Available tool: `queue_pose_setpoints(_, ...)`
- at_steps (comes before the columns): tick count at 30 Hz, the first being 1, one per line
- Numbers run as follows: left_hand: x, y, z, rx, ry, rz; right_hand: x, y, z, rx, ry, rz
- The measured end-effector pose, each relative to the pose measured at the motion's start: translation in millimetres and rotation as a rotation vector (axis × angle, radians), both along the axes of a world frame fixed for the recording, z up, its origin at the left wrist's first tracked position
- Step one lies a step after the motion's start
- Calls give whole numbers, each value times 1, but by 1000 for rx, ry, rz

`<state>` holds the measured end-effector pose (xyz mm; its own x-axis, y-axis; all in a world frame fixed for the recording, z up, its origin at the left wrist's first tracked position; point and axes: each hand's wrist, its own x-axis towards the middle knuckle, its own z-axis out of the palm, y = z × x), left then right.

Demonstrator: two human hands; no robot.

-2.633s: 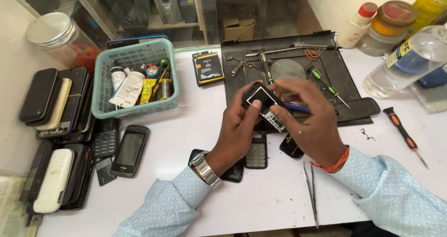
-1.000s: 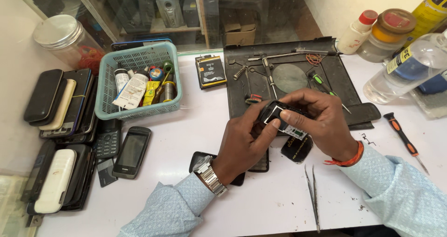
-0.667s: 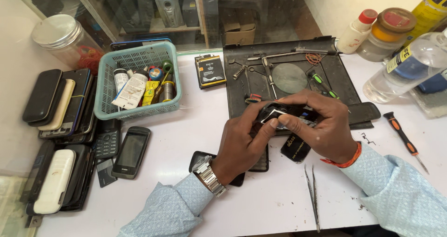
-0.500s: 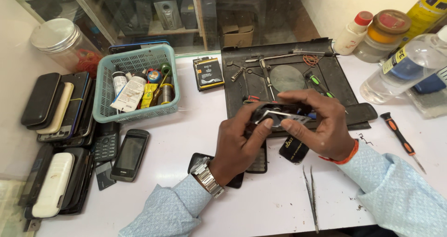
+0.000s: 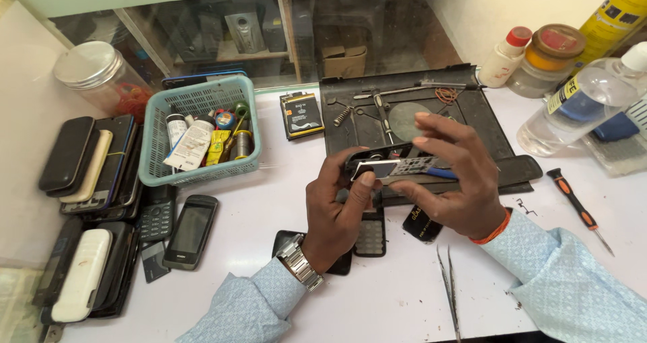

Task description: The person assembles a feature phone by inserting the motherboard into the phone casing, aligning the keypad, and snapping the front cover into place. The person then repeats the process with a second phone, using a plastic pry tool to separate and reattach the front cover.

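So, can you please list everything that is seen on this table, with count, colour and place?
opened phone: 1, black, held in both hands
work mat: 1, black, behind the hands
basket: 1, teal, left of mat, holds small bottles and tubes
battery: 1, black, between basket and mat
phones: several, black and white, left edge
screwdriver: 1, orange-black, right
tweezers: 1, metal, front
plastic bottle: 1, clear, right
jar: 1, clear, back left
left hand: 1, on phone's left end
right hand: 1, over phone's right end

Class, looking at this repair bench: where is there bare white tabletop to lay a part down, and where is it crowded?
Bare: between the basket and left hand; also between tweezers and screwdriver. Crowded: the phone stacks at left, black mat, bottles at right.
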<state>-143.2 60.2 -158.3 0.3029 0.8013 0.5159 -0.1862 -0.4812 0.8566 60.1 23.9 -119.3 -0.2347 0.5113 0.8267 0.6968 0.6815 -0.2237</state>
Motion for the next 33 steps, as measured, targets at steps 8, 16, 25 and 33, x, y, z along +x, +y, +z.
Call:
queue_pose_setpoints(8,10,6,-12,-147,-36,-113,0,-1,1,7,-139,-45)
queue_pose_setpoints(16,14,6,-20,-42,35,-105,0,-2,-7,34,-59,-15)
queue_pose_setpoints(25,10,2,-22,91,118,-45,-3,-14,-6,97,-64,-49)
queue_pose_setpoints(33,3,-2,-20,294,153,18,-3,-18,-10,129,-49,-31)
